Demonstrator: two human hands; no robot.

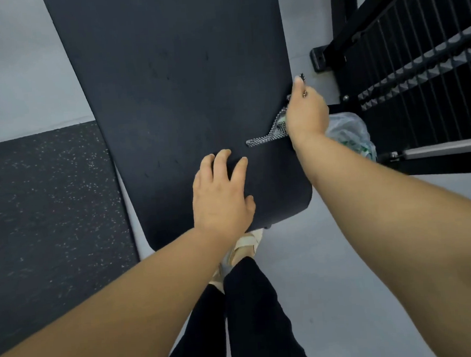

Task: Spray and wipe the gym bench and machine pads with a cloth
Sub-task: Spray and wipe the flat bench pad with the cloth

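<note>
The cloth (270, 132) is at the bench pad (180, 84)'s right edge, bunched in the right hand (306, 112)'s curled fingers, so the pad's long stretch lies far-left of it. The left hand (220, 199) rests flat on the near end, fingers spread, probably just bracing.

The bench pad (181, 98) is plain black. The cloth (265, 138) on it is finely checked black-and-white. The floor mat (50, 219) is charcoal, white-flecked.

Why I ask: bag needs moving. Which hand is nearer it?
Right. The right hand, gripping the cloth, is by the bag; the left hand rests on the pad, farther off.
</note>
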